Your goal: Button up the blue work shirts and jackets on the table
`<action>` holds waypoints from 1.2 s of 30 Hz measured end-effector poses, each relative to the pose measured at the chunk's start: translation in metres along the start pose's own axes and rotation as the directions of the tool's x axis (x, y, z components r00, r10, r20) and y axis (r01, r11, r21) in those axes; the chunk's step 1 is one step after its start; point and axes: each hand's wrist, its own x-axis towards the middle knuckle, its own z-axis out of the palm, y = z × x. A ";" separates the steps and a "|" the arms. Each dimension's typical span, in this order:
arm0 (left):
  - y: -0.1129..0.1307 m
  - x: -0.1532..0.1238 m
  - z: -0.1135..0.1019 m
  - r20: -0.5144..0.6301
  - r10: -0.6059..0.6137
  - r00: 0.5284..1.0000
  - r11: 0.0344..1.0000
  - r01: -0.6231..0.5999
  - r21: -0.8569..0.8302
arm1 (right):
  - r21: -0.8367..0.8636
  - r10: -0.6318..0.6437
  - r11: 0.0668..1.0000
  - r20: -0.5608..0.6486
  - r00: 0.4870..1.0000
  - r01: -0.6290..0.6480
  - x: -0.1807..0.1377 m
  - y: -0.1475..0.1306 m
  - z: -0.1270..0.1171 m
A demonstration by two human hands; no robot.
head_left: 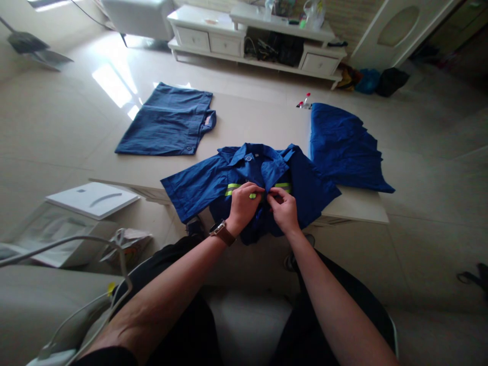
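A blue work shirt (202,183) with yellow-green reflective strips lies over the near edge of the low table, its collar pointing away from me and its lower part hanging down. My left hand (245,204), below a wristwatch, pinches the shirt's front edge near the middle. Close beside it, my right hand (284,209) grips the opposite front edge, fingertips bent inward. The two hands almost meet just under the open collar. Whatever small part sits between the fingertips is hidden.
On the table (263,114) lie a folded blue garment (163,122) at left and a stack of blue cloth (343,147) at right, near small red-capped bottles (307,99). A white box (93,198) stands left. Behind is a white TV cabinet (209,38).
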 end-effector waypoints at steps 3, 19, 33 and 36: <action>-0.001 -0.001 0.000 0.027 0.034 0.999 0.999 -0.035 0.026 | -0.048 -0.043 0.998 -0.029 0.999 0.042 0.000 0.002 -0.001; -0.001 -0.003 -0.006 0.095 0.057 0.994 0.984 -0.072 0.161 | -0.339 -0.369 0.872 0.021 0.929 0.354 -0.004 -0.001 -0.003; 0.010 -0.005 0.000 0.117 -0.181 0.977 0.947 0.205 -0.247 | -0.461 -0.412 0.797 0.061 0.909 0.391 -0.004 -0.001 -0.004; 0.008 -0.006 0.001 0.109 -0.237 0.965 0.901 0.261 -0.346 | -0.461 -0.407 0.798 0.060 0.911 0.387 -0.005 -0.002 -0.004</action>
